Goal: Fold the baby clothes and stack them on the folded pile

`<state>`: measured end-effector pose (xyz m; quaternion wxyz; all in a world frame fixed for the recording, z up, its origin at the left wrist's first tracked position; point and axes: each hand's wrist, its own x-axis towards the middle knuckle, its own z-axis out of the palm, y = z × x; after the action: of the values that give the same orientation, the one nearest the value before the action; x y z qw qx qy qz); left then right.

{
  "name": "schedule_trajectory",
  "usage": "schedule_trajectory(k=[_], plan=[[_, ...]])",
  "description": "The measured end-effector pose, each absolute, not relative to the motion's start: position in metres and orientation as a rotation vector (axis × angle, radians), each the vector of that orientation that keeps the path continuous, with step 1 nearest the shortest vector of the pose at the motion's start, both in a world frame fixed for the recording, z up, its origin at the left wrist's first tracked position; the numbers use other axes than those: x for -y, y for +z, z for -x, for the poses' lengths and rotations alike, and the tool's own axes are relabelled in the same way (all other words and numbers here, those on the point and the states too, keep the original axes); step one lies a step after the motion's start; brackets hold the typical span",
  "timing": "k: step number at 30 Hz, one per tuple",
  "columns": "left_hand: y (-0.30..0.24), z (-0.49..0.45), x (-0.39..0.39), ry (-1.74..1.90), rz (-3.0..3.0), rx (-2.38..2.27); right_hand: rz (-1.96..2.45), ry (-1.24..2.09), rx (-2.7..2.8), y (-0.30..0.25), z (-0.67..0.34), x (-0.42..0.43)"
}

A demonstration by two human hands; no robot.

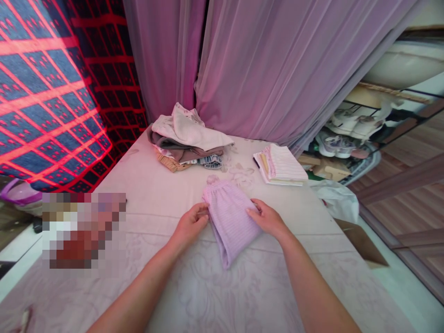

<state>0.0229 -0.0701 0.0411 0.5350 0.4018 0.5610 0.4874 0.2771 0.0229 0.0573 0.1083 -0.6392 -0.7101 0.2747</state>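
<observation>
A pair of lilac ribbed pants (231, 217) with a gathered waistband lies on the table in front of me, folded lengthwise, with the waistband end away from me. At its left edge, my left hand (192, 222) pinches the cloth between thumb and curled fingers. My right hand (267, 215) grips the opposite edge, its thumb on top and part of its fingers hidden by the fabric. Beyond them, a folded stack of light clothes (280, 165) sits to the right. A looser pile of clothes (189, 138) lies at the back left, a pale garment on top.
The table (194, 291) has a pale floral cover. Purple curtains (263, 60) hang along its back edge, and a red-and-dark checked cloth (45, 92) hangs at left. A blurred-out patch covers something at the left edge. Shelves with shoes (340, 138) stand at right, above a cardboard box (362, 243).
</observation>
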Motion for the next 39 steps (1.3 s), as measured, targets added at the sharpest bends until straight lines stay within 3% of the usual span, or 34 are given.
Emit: schedule_trajectory(k=[5,8,12,22,32,39], plan=[[0.036,-0.023,0.070,1.108,-0.940,-1.273,1.504,0.265,2.099,0.060,-0.259,0.027],[0.036,-0.022,0.071,1.065,-0.981,-1.265,1.339,0.310,2.325,0.060,-0.240,0.060],[0.036,-0.023,0.073,1.012,-1.065,-1.245,1.430,0.361,2.477,0.062,-0.223,0.082],[0.035,-0.021,0.076,0.807,-1.363,-1.135,1.599,0.499,2.353,0.069,-0.221,0.079],[0.034,-0.030,0.078,0.864,-1.308,-0.998,1.928,0.184,2.454,0.081,-0.200,0.085],[0.032,-0.026,0.077,0.874,-1.506,-1.258,1.909,0.142,2.462,0.091,-0.198,0.091]])
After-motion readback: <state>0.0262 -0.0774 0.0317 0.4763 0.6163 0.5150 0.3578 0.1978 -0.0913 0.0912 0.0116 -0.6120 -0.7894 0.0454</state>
